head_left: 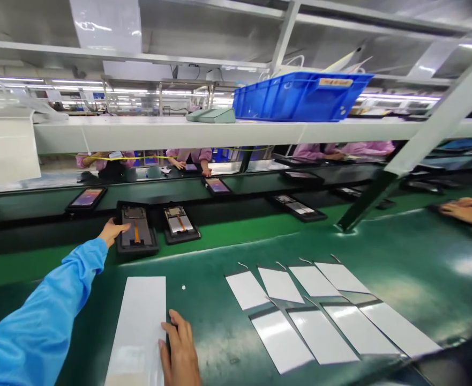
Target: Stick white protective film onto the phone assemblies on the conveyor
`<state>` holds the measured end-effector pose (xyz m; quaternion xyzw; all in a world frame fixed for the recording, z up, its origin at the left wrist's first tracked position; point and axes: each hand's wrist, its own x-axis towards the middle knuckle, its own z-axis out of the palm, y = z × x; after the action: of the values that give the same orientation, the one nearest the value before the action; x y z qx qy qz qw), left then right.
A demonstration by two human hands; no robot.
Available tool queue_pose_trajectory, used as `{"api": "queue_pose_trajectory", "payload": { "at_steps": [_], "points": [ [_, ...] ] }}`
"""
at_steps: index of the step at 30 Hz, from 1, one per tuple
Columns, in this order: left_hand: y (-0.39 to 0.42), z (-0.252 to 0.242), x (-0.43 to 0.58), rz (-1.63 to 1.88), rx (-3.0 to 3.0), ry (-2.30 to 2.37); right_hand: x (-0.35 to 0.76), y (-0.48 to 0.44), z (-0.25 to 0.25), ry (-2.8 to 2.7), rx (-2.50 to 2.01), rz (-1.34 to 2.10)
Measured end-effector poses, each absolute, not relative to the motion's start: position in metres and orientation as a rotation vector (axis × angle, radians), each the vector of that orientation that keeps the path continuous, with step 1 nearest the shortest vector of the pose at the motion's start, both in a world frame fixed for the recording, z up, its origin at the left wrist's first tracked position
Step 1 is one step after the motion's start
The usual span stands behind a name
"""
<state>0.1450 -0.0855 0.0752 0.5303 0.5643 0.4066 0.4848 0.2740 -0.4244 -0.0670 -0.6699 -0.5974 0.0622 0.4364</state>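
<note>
Head view: looking forward and down across a green-topped workbench [300, 257] and a conveyor belt [99, 209], with everything placed from the black tray [137, 252].

Far left of the black tray: a lit phone [87, 198] lies on the belt, farther off.

Left hand [113, 231]: blue sleeve [43, 311] stretched out, fingers together and reaching to the tray's near left edge; whether they pinch it, I cannot tell.

Black tray: holds a phone body [134, 228] with an orange ribbon cable [136, 233].

Right hand [179, 348]: below the black tray, fingers curled, resting against the right edge of a long white sheet [137, 327]; no clear pinch.

Just right of the black tray: a second black tray [180, 228] with another opened phone body [177, 221].

Farther right, on the bench: two rows of white film sheets [320, 316] with thin tabs, lying side by side.

Overhead, behind the black tray: a white shelf [159, 134] bearing a blue plastic crate [300, 96], with a steel strut [432, 134] slanting across the view.

Beyond the shelf: co-workers in pink sleeves [189, 156].

Far right: another person's hand [466, 212] lies on the bench.
</note>
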Motion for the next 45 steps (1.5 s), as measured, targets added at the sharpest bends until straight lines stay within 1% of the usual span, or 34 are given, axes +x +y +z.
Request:
{"api": "queue_pose_trajectory", "payload": {
  "at_steps": [4, 9, 13, 16, 19, 21, 23, 25, 27, 29, 32, 37, 45],
  "points": [
    [-0.139, 0.078, 0.055, 0.912, 1.284, 1.338, 0.272, -0.427, -0.052, -1.484, -1.687, 0.179],
    [-0.265, 0.042, -0.052, 0.790, 1.185, 1.340, 0.269, -0.418, -0.051, -1.523, -1.638, 0.156],
    [-0.330, 0.013, -0.097, 0.702, 1.164, 1.392, 0.266, -0.412, -0.045, -1.566, -1.627, 0.177],
    [-0.346, 0.008, -0.113, 0.578, 1.478, 1.550, 0.262, -0.423, -0.033, -1.561, -1.652, 0.253],
    [-0.362, 0.011, -0.107, 0.482, 1.993, 1.835, 0.250, -0.447, -0.017, -1.548, -1.672, 0.332],
    [-0.379, 0.014, -0.088, 0.576, 2.323, 1.826, 0.238, -0.462, -0.009, -1.582, -1.678, 0.391],
    [-0.399, 0.013, -0.061, 0.684, 2.618, 1.511, 0.224, -0.470, -0.006, -1.638, -1.692, 0.432],
    [-0.415, 0.009, -0.033, 0.673, 2.799, 1.123, 0.215, -0.471, -0.006, -1.690, -1.729, 0.428],
    [-0.425, 0.003, -0.009, 0.587, 2.863, 0.912, 0.213, -0.469, -0.006, -1.726, -1.781, 0.393],
    [-0.430, -0.003, 0.006, 0.500, 2.872, 0.857, 0.217, -0.471, -0.007, -1.731, -1.838, 0.361],
    [-0.432, -0.009, 0.012, 0.421, 2.884, 0.856, 0.228, -0.482, -0.008, -1.704, -1.914, 0.369],
    [-0.434, -0.008, 0.011, 0.394, 2.898, 0.872, 0.231, -0.501, -0.016, -1.663, -1.970, 0.385],
    [-0.436, -0.013, 0.015, 0.381, 2.883, 0.897, 0.222, -0.499, -0.014, -1.629, -1.988, 0.309]
  ]
}}
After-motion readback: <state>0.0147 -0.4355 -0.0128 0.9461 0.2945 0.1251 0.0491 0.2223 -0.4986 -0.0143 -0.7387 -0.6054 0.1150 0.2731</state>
